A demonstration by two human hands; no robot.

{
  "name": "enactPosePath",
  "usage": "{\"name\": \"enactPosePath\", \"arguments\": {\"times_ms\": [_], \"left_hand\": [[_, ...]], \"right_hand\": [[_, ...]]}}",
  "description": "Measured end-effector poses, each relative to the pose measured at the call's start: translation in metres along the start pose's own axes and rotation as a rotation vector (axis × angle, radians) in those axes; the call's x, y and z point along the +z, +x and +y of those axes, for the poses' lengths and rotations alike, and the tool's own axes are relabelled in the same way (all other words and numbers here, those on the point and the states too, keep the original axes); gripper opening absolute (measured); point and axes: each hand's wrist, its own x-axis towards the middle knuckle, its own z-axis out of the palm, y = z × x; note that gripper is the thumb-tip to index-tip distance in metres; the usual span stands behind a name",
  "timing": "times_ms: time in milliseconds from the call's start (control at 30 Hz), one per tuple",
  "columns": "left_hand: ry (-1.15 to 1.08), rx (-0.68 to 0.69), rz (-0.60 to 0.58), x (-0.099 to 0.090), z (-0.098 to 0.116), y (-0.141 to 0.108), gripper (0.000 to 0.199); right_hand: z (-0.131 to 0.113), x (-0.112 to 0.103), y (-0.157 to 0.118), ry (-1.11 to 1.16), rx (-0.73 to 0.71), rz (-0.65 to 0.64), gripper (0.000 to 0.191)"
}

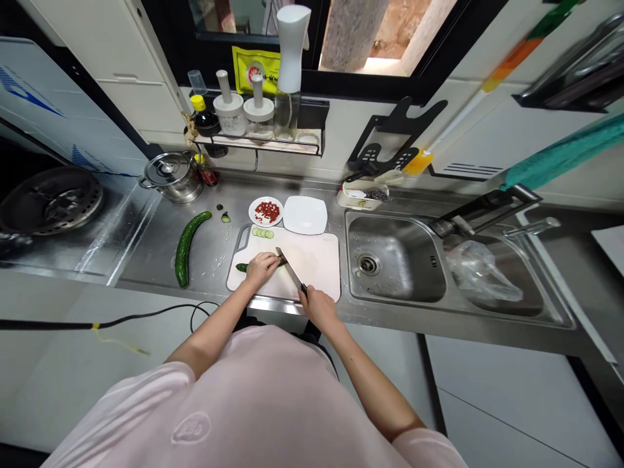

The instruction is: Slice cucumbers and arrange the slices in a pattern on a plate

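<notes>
A white cutting board lies on the steel counter. My left hand presses a green cucumber onto it, fingers closed over its right part. The black handle of a knife is in my right hand; the blade slants up and left, its upper part at the cucumber's right end beside my left fingertips. Several pale cucumber slices lie in a row at the board's upper left. Behind the board stand a plate of chopped red pieces and a white square plate.
Left of the board lie a whole cucumber and small scraps. A lidded pot and a wok are farther left. At right is a steel sink with a plastic bag beyond. A shelf holds jars and bottles.
</notes>
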Motion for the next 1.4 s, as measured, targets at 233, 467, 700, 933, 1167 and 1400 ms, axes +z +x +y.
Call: {"name": "enactPosePath", "arguments": {"times_ms": [233,467,700,933,1167,1400], "left_hand": [[0.003,-0.007,-0.004,0.001,-0.001,0.0,0.022],[-0.002,0.019,0.015,0.0,-0.002,0.0,0.022],[-0.003,0.033,0.053,0.003,-0.002,-0.001,0.02],[0.001,0.042,0.045,0.002,-0.003,0.0,0.02],[-0.001,0.037,0.045,0.002,-0.002,0.0,0.02],[0.002,0.033,0.04,0.002,-0.002,-0.001,0.02]], "right_hand": [[-0.01,0.001,0.013,-0.003,-0.002,0.033,0.036],[-0.01,0.001,0.008,0.008,0.016,0.006,0.037],[-0.001,0.004,-0.001,-0.001,0.016,-0.03,0.04],[-0.007,0.006,0.01,-0.001,0.012,-0.008,0.038],[-0.014,0.007,0.021,0.02,-0.012,0.008,0.039],[-0.009,0.007,0.012,0.004,0.009,-0.008,0.038]]}}
